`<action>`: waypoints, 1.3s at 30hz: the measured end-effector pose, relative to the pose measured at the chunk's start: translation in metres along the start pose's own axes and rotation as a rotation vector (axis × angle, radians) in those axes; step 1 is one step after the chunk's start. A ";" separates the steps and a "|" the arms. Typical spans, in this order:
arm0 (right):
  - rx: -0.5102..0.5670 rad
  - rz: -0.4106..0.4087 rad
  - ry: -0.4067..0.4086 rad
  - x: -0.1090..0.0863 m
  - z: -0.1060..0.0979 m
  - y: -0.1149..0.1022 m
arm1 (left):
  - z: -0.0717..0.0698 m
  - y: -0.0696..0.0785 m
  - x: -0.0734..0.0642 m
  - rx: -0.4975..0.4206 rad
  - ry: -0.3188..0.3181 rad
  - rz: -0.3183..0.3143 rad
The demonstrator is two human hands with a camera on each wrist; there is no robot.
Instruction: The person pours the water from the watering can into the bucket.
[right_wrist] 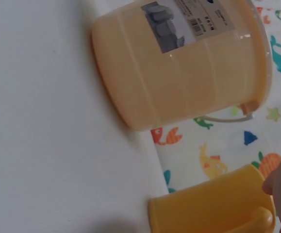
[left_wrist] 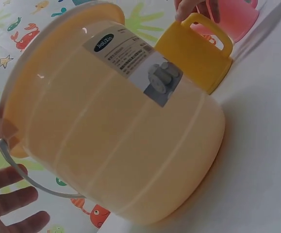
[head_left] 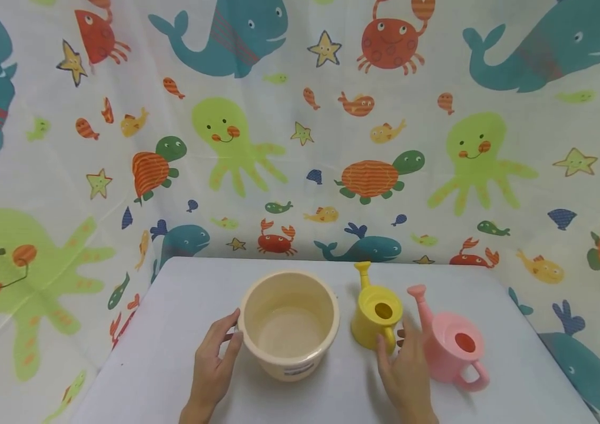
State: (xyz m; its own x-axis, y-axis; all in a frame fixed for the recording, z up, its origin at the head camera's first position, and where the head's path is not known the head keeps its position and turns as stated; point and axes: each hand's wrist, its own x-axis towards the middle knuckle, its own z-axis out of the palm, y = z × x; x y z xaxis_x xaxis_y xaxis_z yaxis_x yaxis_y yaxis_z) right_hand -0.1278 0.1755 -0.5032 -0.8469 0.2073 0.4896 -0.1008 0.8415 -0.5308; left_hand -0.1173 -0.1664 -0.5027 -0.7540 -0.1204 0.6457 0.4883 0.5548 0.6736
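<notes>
A cream bucket with a printed label stands upright on the white table. My left hand is at its left rim, thumb and index fingertips at the wall. Its other fingers spread loosely past the bucket's thin bail handle. Right of the bucket stands a small yellow watering can, spout pointing away. My right hand is at its handle, the thumb on the left side and the fingers on the right. In the right wrist view, a fingertip meets the can's rim.
A pink watering can stands just right of my right hand, its handle toward me. The white table ends at a curtain printed with sea animals, which hangs behind and along both sides.
</notes>
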 end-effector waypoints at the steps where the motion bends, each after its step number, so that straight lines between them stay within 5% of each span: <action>1: -0.008 0.027 -0.018 0.000 0.001 -0.001 | 0.001 0.000 0.000 -0.023 0.011 0.007; 4: 0.033 0.008 0.046 -0.002 0.005 0.001 | 0.003 -0.001 0.000 -0.069 0.025 0.011; 9: 0.085 -0.154 0.224 -0.007 0.016 0.012 | 0.003 -0.005 0.000 -0.090 0.014 -0.013; 18: 0.105 -0.236 0.292 -0.006 0.025 0.016 | 0.000 -0.006 0.005 -0.003 -0.027 -0.047; 28: 0.168 -0.139 0.257 -0.005 0.032 0.023 | 0.003 -0.007 0.015 -0.023 0.026 0.037; 39: 0.316 -0.089 0.293 -0.007 0.042 0.025 | 0.002 -0.010 0.017 -0.081 0.008 0.047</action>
State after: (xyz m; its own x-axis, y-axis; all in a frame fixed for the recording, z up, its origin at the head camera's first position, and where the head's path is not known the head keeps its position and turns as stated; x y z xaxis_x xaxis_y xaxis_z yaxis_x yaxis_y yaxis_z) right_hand -0.1459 0.1738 -0.5490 -0.6486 0.3115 0.6945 -0.3602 0.6781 -0.6406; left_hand -0.1361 -0.1719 -0.4989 -0.7261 -0.1020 0.6800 0.5576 0.4914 0.6691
